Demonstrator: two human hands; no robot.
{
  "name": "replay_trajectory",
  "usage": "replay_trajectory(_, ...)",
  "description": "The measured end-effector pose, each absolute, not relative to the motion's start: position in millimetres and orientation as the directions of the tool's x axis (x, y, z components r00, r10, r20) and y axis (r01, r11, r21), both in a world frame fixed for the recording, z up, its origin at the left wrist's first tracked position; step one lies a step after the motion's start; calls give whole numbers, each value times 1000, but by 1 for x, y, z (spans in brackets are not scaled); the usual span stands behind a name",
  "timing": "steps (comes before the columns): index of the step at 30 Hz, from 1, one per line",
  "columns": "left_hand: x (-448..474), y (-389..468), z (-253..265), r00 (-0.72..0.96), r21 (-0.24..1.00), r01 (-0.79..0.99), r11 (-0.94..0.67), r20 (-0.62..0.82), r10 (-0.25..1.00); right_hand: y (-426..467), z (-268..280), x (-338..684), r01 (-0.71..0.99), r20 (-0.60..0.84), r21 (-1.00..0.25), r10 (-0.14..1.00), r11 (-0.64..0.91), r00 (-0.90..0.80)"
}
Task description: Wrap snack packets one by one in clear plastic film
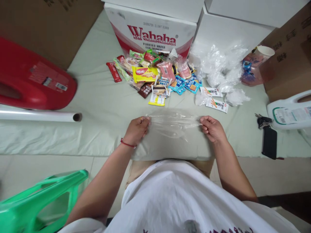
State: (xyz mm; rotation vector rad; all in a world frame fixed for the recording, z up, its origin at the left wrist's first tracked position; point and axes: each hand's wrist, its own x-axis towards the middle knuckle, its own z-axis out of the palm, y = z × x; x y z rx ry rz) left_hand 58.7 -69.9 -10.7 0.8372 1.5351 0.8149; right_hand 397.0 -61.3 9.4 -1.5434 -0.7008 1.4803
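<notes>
A clear plastic bag [173, 124] is stretched taut between my two hands, above the front part of the pale green tablecloth. My left hand [138, 128], with a red cord at the wrist, pinches one end of it. The other end is pinched by my right hand [212, 127]. Past the bag lies a pile of wrapped snacks, among them a yellow nabati packet [145, 74] and blue biscuit packets [186, 84]. Two white snack sachets [217, 105] lie beyond my right hand, beside a heap of crumpled clear plastic [218, 69].
A white and red Wahaha carton [155, 32] stands behind the snacks. On the left are a red jug [36, 77] and a white roll [39, 116]. A white bottle [291, 111], keys and a black phone-like object [269, 142] sit right. A green stool [43, 194] stands below.
</notes>
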Motion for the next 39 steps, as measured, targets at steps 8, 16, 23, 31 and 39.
replay_trajectory(8,65,-60,-13,-260,575,791,210,6,966,-56,-7,394,87,-400,-904,900,-419,172)
replay_trajectory(16,69,-62,-30,539,357,661,-660,386,749,-56,-10,391,134,-378,-908,915,-396,144)
replay_trajectory(23,51,-59,-29,621,424,713,-558,-13,784,-58,-5,400,139,-321,-930,937,-339,141)
replay_trajectory(31,50,-65,-24,581,330,800,-502,-216,785,-42,-9,413,308,-261,-897,943,-316,206)
replay_trajectory(39,52,-58,-17,570,328,817,-473,-342,747,-74,24,407,364,-482,-781,860,-507,165)
